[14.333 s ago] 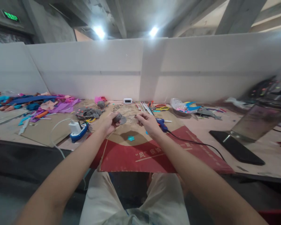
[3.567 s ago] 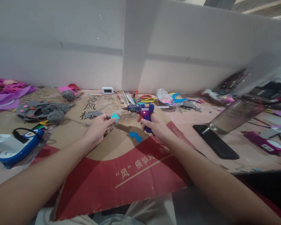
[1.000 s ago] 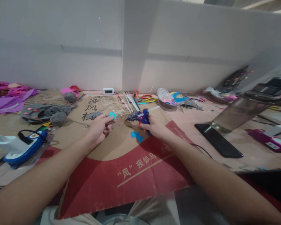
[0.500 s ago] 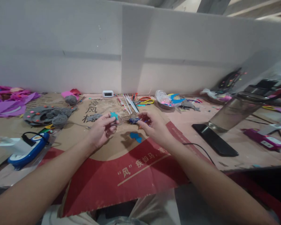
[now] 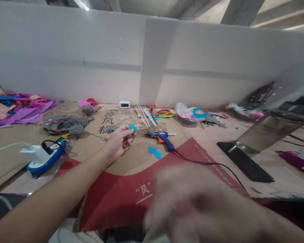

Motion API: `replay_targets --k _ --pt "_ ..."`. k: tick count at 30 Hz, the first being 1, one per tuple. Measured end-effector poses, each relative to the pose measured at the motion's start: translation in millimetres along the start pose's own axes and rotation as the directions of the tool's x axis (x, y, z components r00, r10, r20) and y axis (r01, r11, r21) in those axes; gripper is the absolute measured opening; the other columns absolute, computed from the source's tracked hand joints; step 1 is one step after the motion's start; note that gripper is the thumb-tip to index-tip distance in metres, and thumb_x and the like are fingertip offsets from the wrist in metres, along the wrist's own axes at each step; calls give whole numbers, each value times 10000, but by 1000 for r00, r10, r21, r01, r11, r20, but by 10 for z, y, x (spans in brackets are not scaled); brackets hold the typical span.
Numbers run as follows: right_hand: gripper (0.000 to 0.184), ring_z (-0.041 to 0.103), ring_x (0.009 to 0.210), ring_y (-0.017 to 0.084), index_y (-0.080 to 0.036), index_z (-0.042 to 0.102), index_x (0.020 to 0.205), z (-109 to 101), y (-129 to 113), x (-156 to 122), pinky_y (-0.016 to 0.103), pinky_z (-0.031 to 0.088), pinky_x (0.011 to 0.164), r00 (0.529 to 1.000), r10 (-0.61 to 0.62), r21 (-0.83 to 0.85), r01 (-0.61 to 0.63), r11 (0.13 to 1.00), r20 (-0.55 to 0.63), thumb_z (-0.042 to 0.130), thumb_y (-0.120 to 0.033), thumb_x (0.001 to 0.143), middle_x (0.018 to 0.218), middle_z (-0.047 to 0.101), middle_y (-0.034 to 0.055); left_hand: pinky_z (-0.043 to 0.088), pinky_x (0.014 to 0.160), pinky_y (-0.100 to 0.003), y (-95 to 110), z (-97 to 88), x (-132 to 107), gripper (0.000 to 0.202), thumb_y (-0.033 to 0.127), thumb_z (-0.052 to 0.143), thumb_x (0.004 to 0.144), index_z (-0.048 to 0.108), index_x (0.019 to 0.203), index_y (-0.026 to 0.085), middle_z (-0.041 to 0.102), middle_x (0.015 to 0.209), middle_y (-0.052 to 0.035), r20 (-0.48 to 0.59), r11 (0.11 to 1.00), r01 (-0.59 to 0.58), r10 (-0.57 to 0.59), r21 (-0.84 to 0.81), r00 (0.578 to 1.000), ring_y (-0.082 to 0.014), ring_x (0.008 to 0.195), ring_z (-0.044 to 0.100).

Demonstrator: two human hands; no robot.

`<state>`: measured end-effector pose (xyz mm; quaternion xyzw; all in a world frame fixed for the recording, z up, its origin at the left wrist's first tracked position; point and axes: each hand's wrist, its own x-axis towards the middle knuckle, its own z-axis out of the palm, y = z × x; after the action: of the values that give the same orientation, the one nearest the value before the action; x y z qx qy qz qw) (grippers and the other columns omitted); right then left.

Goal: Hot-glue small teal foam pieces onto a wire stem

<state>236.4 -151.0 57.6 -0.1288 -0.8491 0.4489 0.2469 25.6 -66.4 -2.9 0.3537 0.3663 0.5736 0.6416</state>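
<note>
Between the thumb and fingers of my left hand [image 5: 120, 143] is a small teal flower-shaped cutout [image 5: 132, 128], held above the cardboard. My right hand [image 5: 184, 202] is close to the camera at the lower right, smeared by motion, so its fingers cannot be made out. A blue hot glue gun [image 5: 163, 136] lies on the cardboard, its nozzle pointing left and a white glue stick showing at its back. Just below it rests a blue felt-like cutout [image 5: 154, 152]. Grey scraps [image 5: 110, 128] lie behind my left wrist.
A red-and-brown cardboard sheet [image 5: 108, 195] covers the table's middle. Grey yarn [image 5: 76, 130], a blue power strip [image 5: 47, 160] and colourful scraps [image 5: 27, 111] stand left. Scissors [image 5: 166, 114] and a bowl [image 5: 186, 118] are behind. A bottle [image 5: 266, 131] and black phone-like slab [image 5: 244, 162] stand right.
My right hand has left the area by the glue gun and come back toward the camera, uncovering the gun. My left hand still holds the teal cutout. The view has shifted somewhat.
</note>
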Motion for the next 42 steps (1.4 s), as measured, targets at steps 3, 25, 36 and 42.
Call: replay_targets --k 3,25,36,42 --pt "205 575 725 183 -252 659 778 -232 432 263 337 473 688 894 52 -169 -141 976 -445 611 -437 851 763 638 40 256 402 -129 13 13 -17 218 152 704 723 494 785 151 599 673 -6 36 1000 -13 13 -22 999 -27 438 424" --pt "220 577 805 139 -194 546 1080 -260 1258 497 265 458 696 884 98 -150 -185 971 -457 575 -267 874 925 619 40 210 408 -128 -111 14 45 256 208 760 730 518 794 152 512 643 38 68 994 -56 50 94 996 -11 441 317" --pt "89 549 735 137 -207 553 866 -225 1240 533 276 419 711 868 28 -275 -187 943 -496 544 -288 900 802 611 9 223 417 -147 -132 28 50 258 232 763 722 525 779 151 489 623 46 73 988 -74 64 138 995 -24 451 333" --pt "286 429 626 129 -221 399 688 -255 1174 508 269 323 628 870 20 -377 -233 896 -492 397 -318 957 632 441 -26 213 408 -149 -122 22 36 217 252 736 736 541 763 160 555 626 21 33 967 -80 74 241 997 -27 424 325"
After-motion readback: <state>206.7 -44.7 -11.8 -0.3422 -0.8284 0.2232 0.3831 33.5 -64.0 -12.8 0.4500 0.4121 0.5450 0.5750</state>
